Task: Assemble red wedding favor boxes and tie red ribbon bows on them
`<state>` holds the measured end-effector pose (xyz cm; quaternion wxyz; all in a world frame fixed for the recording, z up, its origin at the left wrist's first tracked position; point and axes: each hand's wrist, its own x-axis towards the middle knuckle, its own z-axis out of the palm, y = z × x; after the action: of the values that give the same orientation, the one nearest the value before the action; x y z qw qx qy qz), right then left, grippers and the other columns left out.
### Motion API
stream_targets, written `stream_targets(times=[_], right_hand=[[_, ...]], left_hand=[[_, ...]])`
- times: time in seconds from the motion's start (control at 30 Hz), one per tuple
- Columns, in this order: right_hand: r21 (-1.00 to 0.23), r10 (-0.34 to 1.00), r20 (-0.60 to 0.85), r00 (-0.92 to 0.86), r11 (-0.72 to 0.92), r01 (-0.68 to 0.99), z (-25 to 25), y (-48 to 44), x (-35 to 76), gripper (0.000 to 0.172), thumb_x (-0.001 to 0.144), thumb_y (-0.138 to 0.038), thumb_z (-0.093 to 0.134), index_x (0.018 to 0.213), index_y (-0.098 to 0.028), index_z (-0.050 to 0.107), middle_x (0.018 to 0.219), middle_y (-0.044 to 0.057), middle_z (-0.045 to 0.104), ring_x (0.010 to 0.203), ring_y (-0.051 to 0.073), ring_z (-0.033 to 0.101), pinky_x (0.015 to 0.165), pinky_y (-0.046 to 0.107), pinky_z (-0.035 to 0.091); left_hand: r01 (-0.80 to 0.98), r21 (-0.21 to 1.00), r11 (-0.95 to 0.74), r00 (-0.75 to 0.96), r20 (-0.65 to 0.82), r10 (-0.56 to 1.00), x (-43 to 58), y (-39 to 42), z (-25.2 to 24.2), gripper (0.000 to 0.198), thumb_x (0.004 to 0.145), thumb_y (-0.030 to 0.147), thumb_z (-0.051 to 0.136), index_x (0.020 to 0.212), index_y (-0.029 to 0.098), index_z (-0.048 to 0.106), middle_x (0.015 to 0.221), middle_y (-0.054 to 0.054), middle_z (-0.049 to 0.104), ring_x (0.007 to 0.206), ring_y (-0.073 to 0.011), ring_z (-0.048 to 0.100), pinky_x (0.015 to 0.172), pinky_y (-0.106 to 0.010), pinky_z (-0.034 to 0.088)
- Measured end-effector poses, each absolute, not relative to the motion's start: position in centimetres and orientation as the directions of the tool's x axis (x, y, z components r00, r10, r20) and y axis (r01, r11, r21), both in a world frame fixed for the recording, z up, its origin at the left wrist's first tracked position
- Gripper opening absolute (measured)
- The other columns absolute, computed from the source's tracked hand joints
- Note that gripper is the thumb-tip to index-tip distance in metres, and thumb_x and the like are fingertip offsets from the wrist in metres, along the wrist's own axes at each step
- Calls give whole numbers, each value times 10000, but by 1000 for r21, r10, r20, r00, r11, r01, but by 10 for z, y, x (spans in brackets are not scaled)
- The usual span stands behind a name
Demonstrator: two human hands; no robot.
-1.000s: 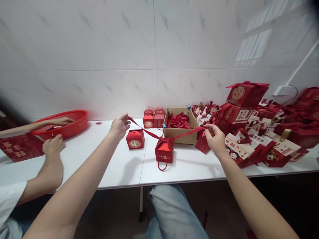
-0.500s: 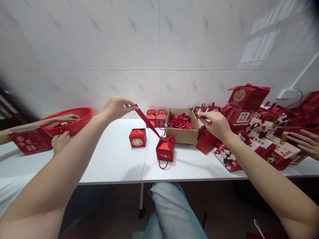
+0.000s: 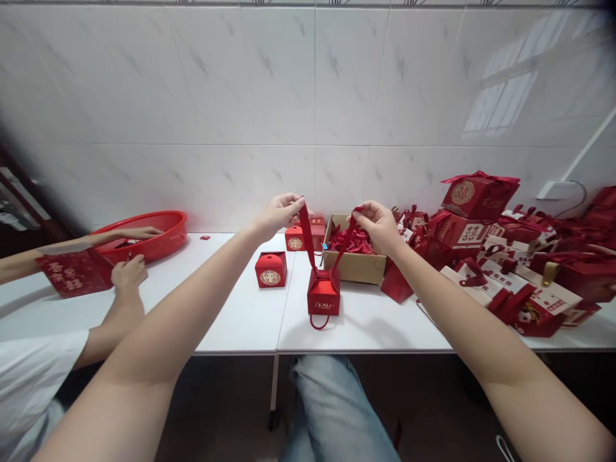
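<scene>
A small red gift box [image 3: 323,296] stands on the white table [image 3: 231,321] in front of me, with a red ribbon [image 3: 307,236] tied at its top. My left hand [image 3: 279,214] pinches the ribbon's left end and my right hand [image 3: 378,224] pinches its right end, both raised above the box and close together. The two ribbon ends run up steeply from the box. A second small red box [image 3: 271,269] with a gold seal sits just left of it.
A cardboard box [image 3: 355,264] of red ribbons sits behind the gift box, with more small red boxes [image 3: 302,236] beside it. Several red and white gift boxes [image 3: 505,256] pile up on the right. At left, another person's hands [image 3: 128,271] work by a red basket [image 3: 154,234].
My hands have come together and risen, swinging the ribbon ends from spread wide to nearly upright above the box. The view has tilted slightly.
</scene>
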<state>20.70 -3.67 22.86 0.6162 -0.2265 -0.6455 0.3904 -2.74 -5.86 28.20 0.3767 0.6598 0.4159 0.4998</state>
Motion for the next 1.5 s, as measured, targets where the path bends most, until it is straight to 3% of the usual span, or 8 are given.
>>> stream_targets(times=[0.2,0.4,0.57,0.77,1.03,1.13,1.27,1.5], right_hand=[[-790,771,611,-177,583,-188,239,-39,194,315,666,-396,741,871,-185,629,808,24,704,771,166,667,750,326,544],[-806,799,584,-145,550,-219,237,-48,198,289,658,-418,747,800,-178,672,761,40,707,722,181,669,692,336,551],[-806,803,581,-131,545,-230,235,-61,195,281,684,-433,720,812,-197,638,779,22,697,734,167,661,716,321,543],[-830,816,552,-172,516,-212,240,-67,186,245,671,-381,719,771,-187,605,652,-14,646,574,111,589,602,258,499],[-871,764,487,-423,463,-165,255,-74,192,92,707,-250,637,713,-161,661,631,-8,634,563,110,564,578,258,470],[-885,777,463,-427,429,-179,256,-74,194,138,694,-289,691,756,-166,682,655,-15,638,571,97,550,571,242,460],[-918,826,396,-401,356,-175,252,-69,194,243,661,-374,745,777,-164,707,643,-1,646,512,79,520,518,230,448],[-943,862,322,-391,255,-214,249,-64,192,320,601,-394,795,800,-162,701,656,8,659,474,74,531,492,229,481]], left_hand=[[317,782,-537,214,492,844,-10,-61,287,277,743,425,668,725,152,622,679,-45,664,519,-81,519,465,-216,358],[482,588,-649,219,637,739,2,-71,293,291,677,432,703,717,145,716,667,-56,684,571,-117,543,525,-251,405],[432,616,-658,228,632,741,13,-78,289,304,688,441,693,725,140,717,687,-63,696,575,-115,555,535,-244,427],[384,612,-691,239,657,715,20,-77,287,301,677,437,708,725,139,712,710,-57,693,589,-114,563,549,-243,445],[431,529,-731,293,684,668,29,-71,293,186,650,356,729,688,174,733,682,-40,705,590,-124,581,537,-248,448],[428,531,-731,284,689,667,32,-69,293,189,635,353,739,688,172,731,669,-39,704,584,-130,584,536,-256,446],[405,634,-659,259,611,748,31,-71,291,289,724,428,657,738,145,716,596,-40,660,531,-117,557,498,-254,424],[370,672,-642,300,567,767,22,-76,282,262,702,376,686,784,128,711,763,-91,713,675,-155,630,626,-283,494]])
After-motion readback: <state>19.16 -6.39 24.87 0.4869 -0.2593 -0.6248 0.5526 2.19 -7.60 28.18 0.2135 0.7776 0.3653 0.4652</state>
